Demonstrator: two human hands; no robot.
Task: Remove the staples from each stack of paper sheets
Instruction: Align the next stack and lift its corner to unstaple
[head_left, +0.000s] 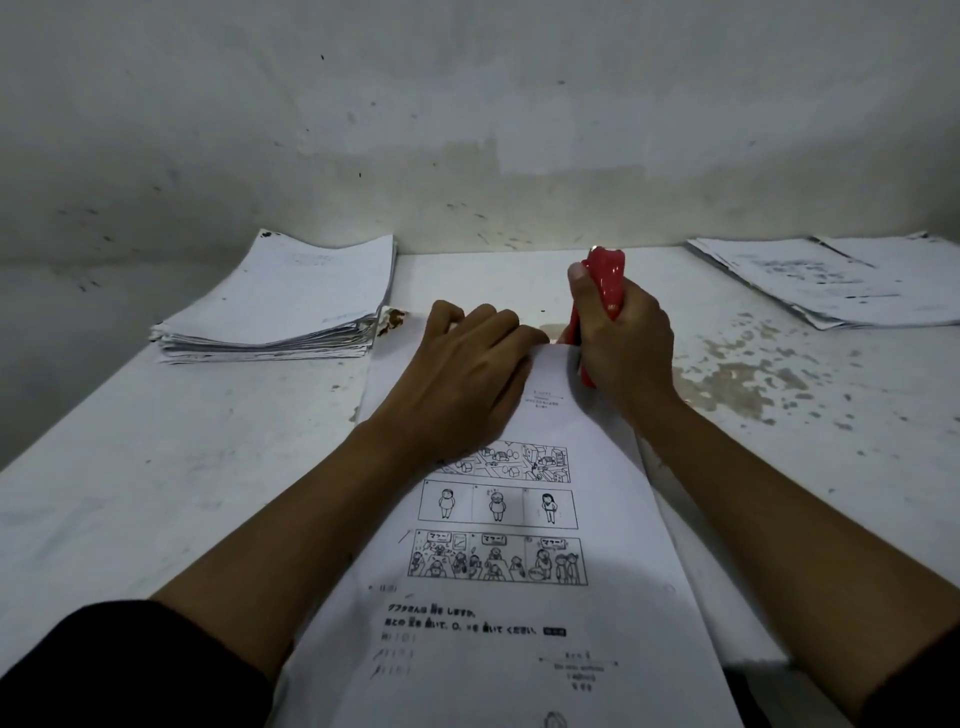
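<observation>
A stack of printed sheets (519, 597) with cartoon panels and text lies in front of me on the white table (156, 467). My left hand (462, 374) presses flat on its far left part, fingers together. My right hand (618, 343) is closed around a red staple remover (605, 280), held upright with its lower end at the sheet's far right corner. The tool's jaws and any staple are hidden behind my hand.
A thick pile of papers (280, 306) sits at the far left of the table against the wall. Another spread of papers (841, 280) lies at the far right. The tabletop right of my hand is stained (743, 379).
</observation>
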